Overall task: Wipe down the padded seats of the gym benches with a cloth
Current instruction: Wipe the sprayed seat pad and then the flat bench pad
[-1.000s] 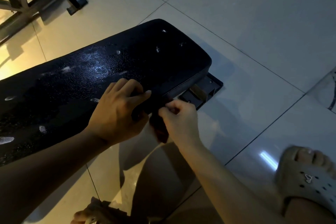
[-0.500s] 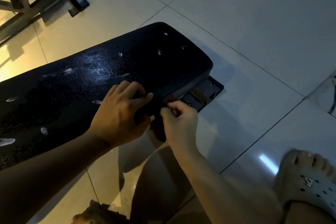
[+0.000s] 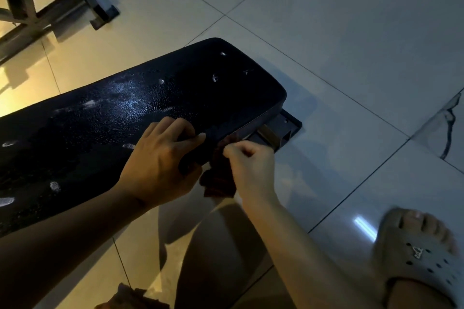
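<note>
A black padded bench seat with pale worn spots runs from the left edge to the middle of the view. My left hand lies on its near edge, fingers curled over a dark fold of cloth there. Just right of it, my right hand pinches a dark reddish cloth that hangs down off the seat's near edge between both hands. Much of the cloth is hidden behind my hands.
The bench's dark metal foot plate sticks out under the seat's right end. A grey metal gym frame stands at the top left on the tiled floor. My foot in a grey clog is at the lower right.
Both hands stay at the seat's near edge with the cloth; my right hand has edged slightly right and up, and the view has shifted a little.
</note>
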Demonstrator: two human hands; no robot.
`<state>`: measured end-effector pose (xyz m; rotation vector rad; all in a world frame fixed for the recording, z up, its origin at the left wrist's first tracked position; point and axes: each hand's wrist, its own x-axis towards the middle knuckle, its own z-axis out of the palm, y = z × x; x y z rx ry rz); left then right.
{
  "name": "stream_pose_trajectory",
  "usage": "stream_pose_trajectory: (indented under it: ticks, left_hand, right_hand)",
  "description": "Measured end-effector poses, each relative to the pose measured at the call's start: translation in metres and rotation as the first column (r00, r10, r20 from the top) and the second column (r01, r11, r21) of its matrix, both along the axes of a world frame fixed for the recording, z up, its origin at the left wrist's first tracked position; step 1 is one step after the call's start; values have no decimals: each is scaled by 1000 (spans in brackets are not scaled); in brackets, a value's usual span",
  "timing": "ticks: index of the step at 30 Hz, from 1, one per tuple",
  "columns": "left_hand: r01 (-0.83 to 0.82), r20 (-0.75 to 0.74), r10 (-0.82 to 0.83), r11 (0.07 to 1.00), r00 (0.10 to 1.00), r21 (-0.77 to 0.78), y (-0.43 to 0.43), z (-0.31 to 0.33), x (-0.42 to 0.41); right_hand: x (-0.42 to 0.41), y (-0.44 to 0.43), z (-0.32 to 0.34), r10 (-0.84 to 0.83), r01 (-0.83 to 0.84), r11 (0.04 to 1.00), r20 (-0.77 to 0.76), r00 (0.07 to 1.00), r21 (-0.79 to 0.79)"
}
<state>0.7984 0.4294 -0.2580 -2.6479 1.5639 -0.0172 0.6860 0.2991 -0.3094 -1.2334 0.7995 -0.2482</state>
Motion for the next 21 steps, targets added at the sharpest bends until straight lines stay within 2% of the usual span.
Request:
stream_pose_trajectory:
  ticks: [3, 5, 10, 14, 17, 21]
  left_hand:
    - [-4, -7, 4, 1000, 1000, -3, -1, 0, -2]
    - [-2, 2, 2, 1000, 1000, 1, -1, 0, -2]
    - [-11, 9, 11, 1000, 1000, 22, 0, -1, -1]
    - [-7, 10, 7, 1000, 1000, 17, 2, -3, -2]
    - [-4, 6, 4, 1000, 1000, 8, 2, -3, -2]
    - [-34, -31, 35, 999, 999, 28, 1, -2, -6]
  right_hand:
    - [6, -36, -10, -250, 257, 959, -73, 966, 121]
    - [15, -67, -23, -425, 431, 898, -79, 902, 84]
    - [39, -114, -39, -540, 548, 835, -113, 834, 54]
    - [38, -110, -32, -410, 422, 901, -123, 904, 97]
    - [25, -79, -27, -231, 236, 972, -131, 964, 23]
    - [7, -48, -6, -2, 9, 999, -167, 986, 46]
